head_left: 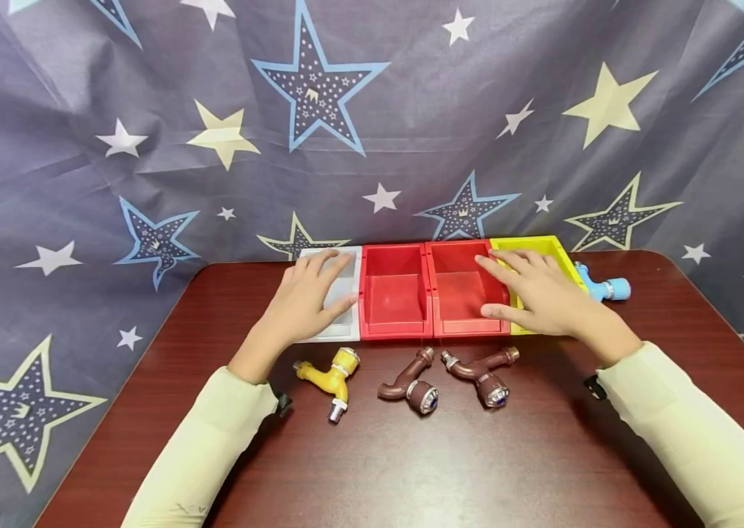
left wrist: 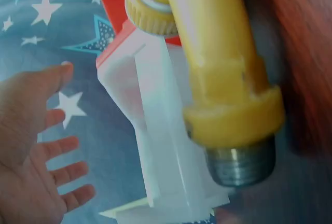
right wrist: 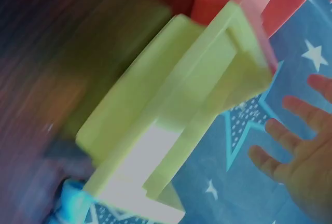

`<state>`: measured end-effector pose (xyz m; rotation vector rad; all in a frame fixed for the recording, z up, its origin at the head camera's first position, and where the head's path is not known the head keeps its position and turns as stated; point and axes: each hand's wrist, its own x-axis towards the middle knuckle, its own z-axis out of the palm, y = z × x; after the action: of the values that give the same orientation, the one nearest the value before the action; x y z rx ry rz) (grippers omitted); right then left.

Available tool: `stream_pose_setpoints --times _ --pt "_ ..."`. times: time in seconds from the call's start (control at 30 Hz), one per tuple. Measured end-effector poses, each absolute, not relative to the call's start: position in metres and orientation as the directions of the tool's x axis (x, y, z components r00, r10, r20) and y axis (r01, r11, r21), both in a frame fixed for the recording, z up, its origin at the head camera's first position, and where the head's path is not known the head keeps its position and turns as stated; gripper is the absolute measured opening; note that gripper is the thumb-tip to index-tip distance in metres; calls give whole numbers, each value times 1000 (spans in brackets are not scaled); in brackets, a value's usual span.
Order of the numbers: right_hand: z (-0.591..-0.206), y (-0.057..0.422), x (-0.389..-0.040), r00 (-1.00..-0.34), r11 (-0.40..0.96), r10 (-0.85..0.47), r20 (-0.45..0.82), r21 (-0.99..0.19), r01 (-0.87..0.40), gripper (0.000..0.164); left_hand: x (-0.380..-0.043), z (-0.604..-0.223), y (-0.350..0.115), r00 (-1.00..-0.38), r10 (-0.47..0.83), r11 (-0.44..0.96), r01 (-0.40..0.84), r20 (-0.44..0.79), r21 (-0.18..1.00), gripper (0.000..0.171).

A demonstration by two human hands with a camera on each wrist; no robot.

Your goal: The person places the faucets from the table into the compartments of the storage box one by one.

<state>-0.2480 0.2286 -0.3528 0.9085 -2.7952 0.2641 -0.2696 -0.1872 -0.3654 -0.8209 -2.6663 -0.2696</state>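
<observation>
My left hand (head_left: 306, 299) hovers over the white bin (head_left: 339, 334), fingers spread and holding nothing. Over the yellow bin (head_left: 569, 262) and the edge of the right red bin (head_left: 471, 326) is my right hand (head_left: 540, 299), its fingers extended and apart. A yellow tap (head_left: 331, 380) lies in front of the white bin, close to the left forearm; its threaded metal end shows large in the left wrist view. Two brown taps, one on the left (head_left: 405, 385) and one on the right (head_left: 487, 375), lie before the red bins. The right forearm partly covers the yellow bin.
The left red bin (head_left: 397, 330) stands in the row between the white and right red bins. A light blue tap (head_left: 606, 289) lies right of the yellow bin. Behind the dark wooden table (head_left: 438, 477) hangs a star-patterned cloth (head_left: 167, 183).
</observation>
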Motion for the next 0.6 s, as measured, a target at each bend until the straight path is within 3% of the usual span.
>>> stream_pose_setpoints --times 0.43,0.6 --pt "-349 264 -248 -816 826 -526 239 -84 -557 79 -292 -370 -215 -877 321 897 403 359 183 72" --pt "-347 278 -247 -826 838 -513 236 -74 -541 77 -301 -373 -227 -907 262 881 364 330 301 70"
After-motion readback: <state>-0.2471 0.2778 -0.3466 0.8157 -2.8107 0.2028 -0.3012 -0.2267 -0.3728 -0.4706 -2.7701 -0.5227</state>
